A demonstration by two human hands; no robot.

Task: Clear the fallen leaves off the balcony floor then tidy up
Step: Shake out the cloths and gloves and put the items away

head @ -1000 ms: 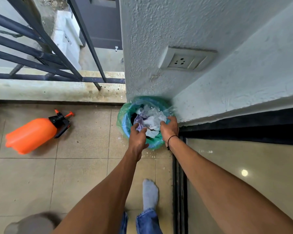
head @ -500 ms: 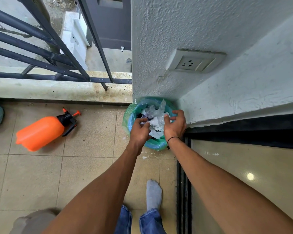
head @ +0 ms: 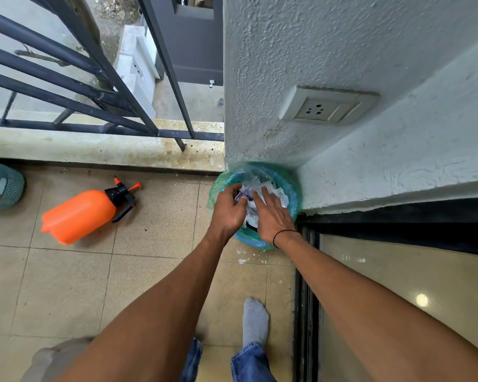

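Our hands cover much of the bin's (head: pixel 293 186) crumpled contents; the teal basket (head: pixel 0 186) is cut off at the left edge, its contents unseen.

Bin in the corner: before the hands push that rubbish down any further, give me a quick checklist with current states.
1. Left hand over the bin, fingers curled at the rubbish: ok.
2. Right hand flat on the rubbish: ok.
3. Green liner over the rim: ok.
4. Rubbish below rim level: not ok, heaped.
5. Orange sprayer put away: not ok, lying on the floor.
6. Leaves inside the bin: cannot tell.
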